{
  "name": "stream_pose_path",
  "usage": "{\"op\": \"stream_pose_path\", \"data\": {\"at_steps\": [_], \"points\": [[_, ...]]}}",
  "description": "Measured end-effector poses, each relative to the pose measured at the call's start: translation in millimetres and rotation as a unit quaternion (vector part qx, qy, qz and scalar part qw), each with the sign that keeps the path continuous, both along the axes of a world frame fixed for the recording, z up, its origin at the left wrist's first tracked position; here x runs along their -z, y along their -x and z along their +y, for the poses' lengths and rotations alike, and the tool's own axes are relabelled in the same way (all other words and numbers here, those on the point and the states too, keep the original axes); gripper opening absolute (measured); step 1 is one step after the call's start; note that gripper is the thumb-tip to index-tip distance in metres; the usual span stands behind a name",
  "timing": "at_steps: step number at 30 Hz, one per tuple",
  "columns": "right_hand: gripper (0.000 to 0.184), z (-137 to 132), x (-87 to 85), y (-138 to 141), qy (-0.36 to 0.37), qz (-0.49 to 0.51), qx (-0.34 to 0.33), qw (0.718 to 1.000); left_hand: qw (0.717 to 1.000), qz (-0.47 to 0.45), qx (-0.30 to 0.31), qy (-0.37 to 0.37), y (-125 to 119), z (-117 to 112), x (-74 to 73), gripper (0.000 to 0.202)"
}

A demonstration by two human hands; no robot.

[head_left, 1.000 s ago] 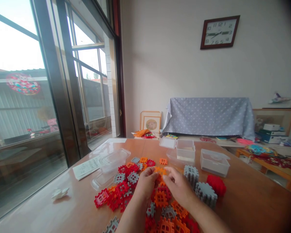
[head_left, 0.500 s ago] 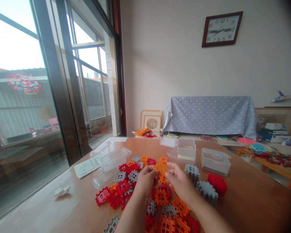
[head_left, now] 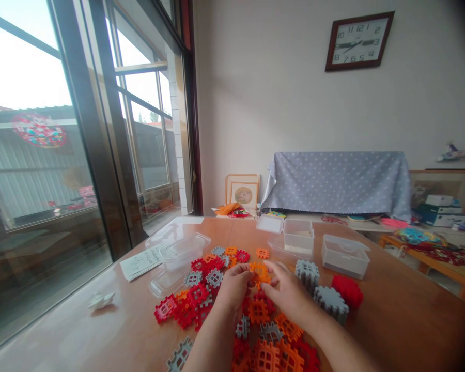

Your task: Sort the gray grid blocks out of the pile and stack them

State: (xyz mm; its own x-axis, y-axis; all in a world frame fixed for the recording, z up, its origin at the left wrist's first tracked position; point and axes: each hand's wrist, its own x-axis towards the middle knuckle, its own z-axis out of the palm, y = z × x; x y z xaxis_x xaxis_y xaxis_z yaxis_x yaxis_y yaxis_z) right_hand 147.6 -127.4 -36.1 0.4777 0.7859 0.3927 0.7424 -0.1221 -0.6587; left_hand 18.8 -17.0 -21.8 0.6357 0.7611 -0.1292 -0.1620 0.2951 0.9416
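Note:
Between my two hands is an orange interlocking plastic block [head_left: 259,270], square with toothed edges and window-like holes. My left hand [head_left: 236,281] pinches its left side. On its right side are the thumb and fingers of my right hand [head_left: 282,284], closed about the edge. Under and around the hands lies a loose pile of red, orange and grey blocks of the same kind, among them a red block [head_left: 166,308], a grey block [head_left: 214,278] and an orange block [head_left: 258,311]. My forearms hide part of the pile.
Right of my hands stand two grey block stacks [head_left: 307,274] and a red block stack [head_left: 346,291]. Behind are clear plastic boxes [head_left: 344,257]. Clear lids [head_left: 184,251], a paper sheet [head_left: 139,263] and a crumpled white piece [head_left: 101,300] lie left on the brown table [head_left: 135,320].
The fingers of my right hand have shifted a little along the orange block, and more of its face shows. My left hand keeps its pinch. The camera view has shifted slightly.

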Motion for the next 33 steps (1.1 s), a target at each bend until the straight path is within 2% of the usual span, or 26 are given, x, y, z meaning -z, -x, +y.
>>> {"op": "stream_pose_path", "data": {"at_steps": [6, 11, 16, 21, 26, 33], "points": [[0.055, 4, 6.0, -12, 0.080, -0.022, 0.079, 0.993, 0.997, 0.017, -0.071, -0.038, 3, 3, -4.4, 0.041], [0.054, 7, 14.2, -14, 0.150, -0.054, 0.096, 0.982, 0.996, 0.016, -0.078, -0.050, 6, 2, -7.2, 0.038], [0.052, 8, 14.7, -13, 0.201, -0.085, 0.100, 0.971, 0.995, 0.019, -0.077, -0.052, 6, 1, -8.3, 0.036], [0.050, 7, 12.3, -13, 0.221, -0.107, 0.091, 0.965, 0.995, 0.020, -0.078, -0.052, 8, 1, -10.4, 0.036], [0.030, 4, 6.8, -9, 0.227, -0.133, 0.093, 0.960, 0.995, 0.022, -0.074, -0.056, 8, 1, -12.6, 0.031], [0.028, 0, 3.9, -5, 0.217, -0.169, 0.071, 0.959, 0.996, 0.028, -0.069, -0.055, 7, 2, -10.8, 0.033]]}}
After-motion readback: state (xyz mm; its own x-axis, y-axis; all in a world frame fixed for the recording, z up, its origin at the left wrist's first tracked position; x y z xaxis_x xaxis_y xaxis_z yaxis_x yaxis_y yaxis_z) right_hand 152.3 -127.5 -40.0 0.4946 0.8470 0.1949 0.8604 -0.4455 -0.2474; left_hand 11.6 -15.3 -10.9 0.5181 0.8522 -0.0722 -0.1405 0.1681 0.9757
